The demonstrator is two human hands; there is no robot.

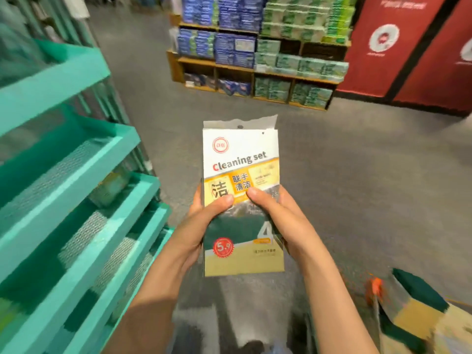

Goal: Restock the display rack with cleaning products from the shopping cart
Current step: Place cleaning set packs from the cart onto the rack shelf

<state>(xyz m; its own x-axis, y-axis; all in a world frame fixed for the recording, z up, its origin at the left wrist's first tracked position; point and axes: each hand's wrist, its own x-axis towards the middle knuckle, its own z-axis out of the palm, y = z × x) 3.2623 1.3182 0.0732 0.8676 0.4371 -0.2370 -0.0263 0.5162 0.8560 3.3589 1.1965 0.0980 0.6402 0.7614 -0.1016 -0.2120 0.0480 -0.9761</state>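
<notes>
Plastic-wrapped cleaning set (242, 200) sits mid-frame, pinched at its edges by the left hand (201, 221) and right hand (283, 218), thumbs on its front. Best carry it flat toward the teal rack (84, 190) at nine o'clock, label outward, easing it into a shelf.

Flat packet (241, 175) at frame centre reads "Cleaning set" in grey letters with a red C, under a round red logo whose letters are too small to read. Below, yellow band on the same packet carries Chinese characters "洁" and "联手清洁". Lower on the packet, red round sticker (224, 247) reads "5.9", and a large "4" sits to its right. Red panel (398, 47) at upper right has a white round logo, text blurred, unreadable.
</notes>
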